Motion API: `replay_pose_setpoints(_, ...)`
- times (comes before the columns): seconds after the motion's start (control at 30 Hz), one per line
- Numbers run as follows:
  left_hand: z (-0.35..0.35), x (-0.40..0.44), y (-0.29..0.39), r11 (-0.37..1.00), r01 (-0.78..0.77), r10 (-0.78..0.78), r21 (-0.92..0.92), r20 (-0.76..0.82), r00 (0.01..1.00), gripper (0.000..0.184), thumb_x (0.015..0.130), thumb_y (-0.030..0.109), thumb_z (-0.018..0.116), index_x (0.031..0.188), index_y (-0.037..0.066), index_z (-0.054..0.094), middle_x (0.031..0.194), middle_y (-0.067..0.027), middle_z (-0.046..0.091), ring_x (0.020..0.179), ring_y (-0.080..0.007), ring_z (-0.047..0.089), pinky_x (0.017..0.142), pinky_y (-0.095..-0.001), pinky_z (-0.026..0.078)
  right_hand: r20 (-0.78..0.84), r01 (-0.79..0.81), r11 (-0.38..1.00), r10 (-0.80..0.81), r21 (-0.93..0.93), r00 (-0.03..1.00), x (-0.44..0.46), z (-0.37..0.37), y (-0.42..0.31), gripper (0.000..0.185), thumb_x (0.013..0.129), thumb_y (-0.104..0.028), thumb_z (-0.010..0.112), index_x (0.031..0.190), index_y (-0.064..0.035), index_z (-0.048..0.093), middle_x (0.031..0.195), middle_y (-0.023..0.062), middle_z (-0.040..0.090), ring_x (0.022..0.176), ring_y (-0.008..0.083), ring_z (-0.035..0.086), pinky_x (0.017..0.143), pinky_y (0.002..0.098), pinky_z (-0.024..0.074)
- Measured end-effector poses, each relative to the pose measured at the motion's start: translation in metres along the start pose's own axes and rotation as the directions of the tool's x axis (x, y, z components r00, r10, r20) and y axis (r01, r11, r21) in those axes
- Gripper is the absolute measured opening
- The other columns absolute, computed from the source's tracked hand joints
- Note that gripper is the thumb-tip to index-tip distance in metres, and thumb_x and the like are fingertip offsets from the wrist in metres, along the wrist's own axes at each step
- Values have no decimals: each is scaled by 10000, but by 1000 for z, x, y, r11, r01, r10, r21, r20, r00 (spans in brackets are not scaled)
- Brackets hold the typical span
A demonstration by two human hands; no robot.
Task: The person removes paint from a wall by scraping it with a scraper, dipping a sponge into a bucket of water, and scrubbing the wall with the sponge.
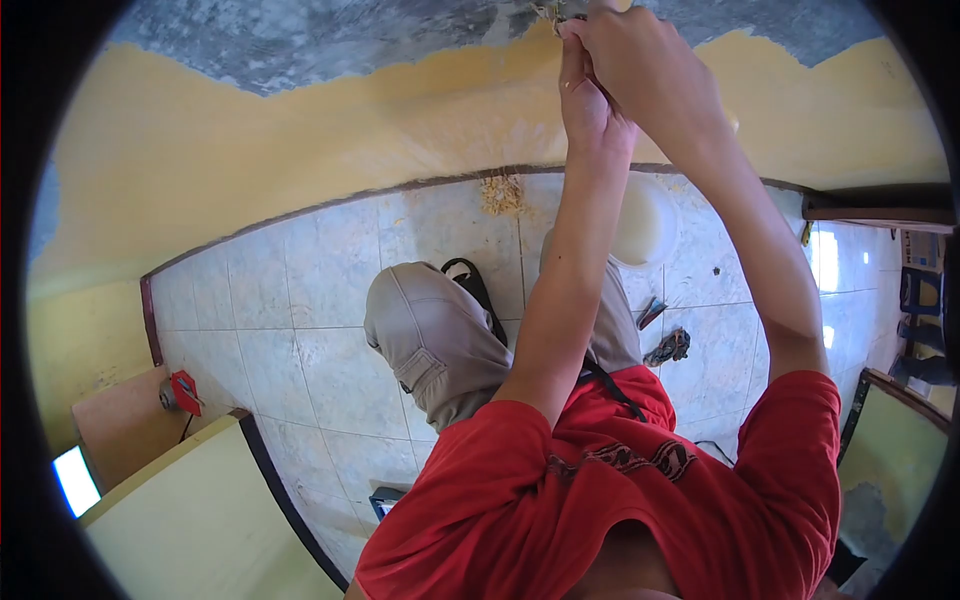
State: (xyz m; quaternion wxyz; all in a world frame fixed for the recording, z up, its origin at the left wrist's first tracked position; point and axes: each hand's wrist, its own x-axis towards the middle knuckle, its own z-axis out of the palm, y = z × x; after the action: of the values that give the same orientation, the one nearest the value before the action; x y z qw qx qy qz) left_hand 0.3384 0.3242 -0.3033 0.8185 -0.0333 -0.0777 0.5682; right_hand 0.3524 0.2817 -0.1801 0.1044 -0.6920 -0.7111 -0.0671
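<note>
Both of my hands are raised together at the top of the view, close against the wall. My left hand (592, 108) is closed, with its fingers pressed together beneath my right hand. My right hand (655, 60) is curled over, its fingertips near the top edge of the frame. Whatever they grip is hidden by the fingers. Pale, straw-like shreds (548, 12) stick out at the wall beside the fingertips. The wall is yellow (400, 130) low down and bare mottled grey (300, 45) above, with a ragged edge between.
A heap of pale shreds (502, 195) lies on the tiled floor (330, 260) by the wall. A white round container (645, 222) stands under my arms. Nearby are a dark crumpled thing (668, 347) and a small narrow object (652, 312). A panel (190, 510) stands at lower left.
</note>
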Motion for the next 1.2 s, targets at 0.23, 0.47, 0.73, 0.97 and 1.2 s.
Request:
replay_pose_setpoints(0.23,0,11,-29,968,-157,147,-197,-61,987,348,1032,434,447,1140,134,586,1087,-20,625,1000,-191,598,908,-378,485,-124,225,971,-234,-85,964,8,6,18,185,900,-128,545,907,36,631,736,203,666,726,376,700,610,456,570)
replay_pose_setpoints(0.47,5,-5,-8,996,-87,88,-9,55,995,337,1042,417,431,1132,137,595,1064,-8,637,985,-170,609,880,-355,498,-45,98,991,-95,93,994,4,10,12,314,972,-250,523,939,60,557,787,259,668,791,440,680,658,508,557)
replay_pose_setpoints(0.73,20,-8,-8,986,-162,147,52,215,966,329,1053,399,413,1123,140,604,1039,5,650,968,-146,622,848,-328,513,41,237,967,-234,-89,971,13,-3,-1,258,915,-204,587,881,50,566,790,258,671,792,448,678,660,496,565)
replay_pose_setpoints(0.97,-16,14,1,980,-197,188,15,236,953,354,1034,431,440,1175,134,570,1147,-13,623,1054,-163,601,921,-349,498,-22,69,996,-68,62,997,9,8,-1,317,978,-244,515,876,54,552,729,263,664,726,424,693,598,471,579)
replay_pose_setpoints(1.2,-7,-1,13,983,-157,147,94,109,983,281,1061,334,424,1080,116,600,1058,-25,642,977,-146,622,849,-311,519,-74,-13,998,18,69,997,9,24,-10,399,994,-327,502,885,54,554,706,292,646,697,447,677,574,496,552)
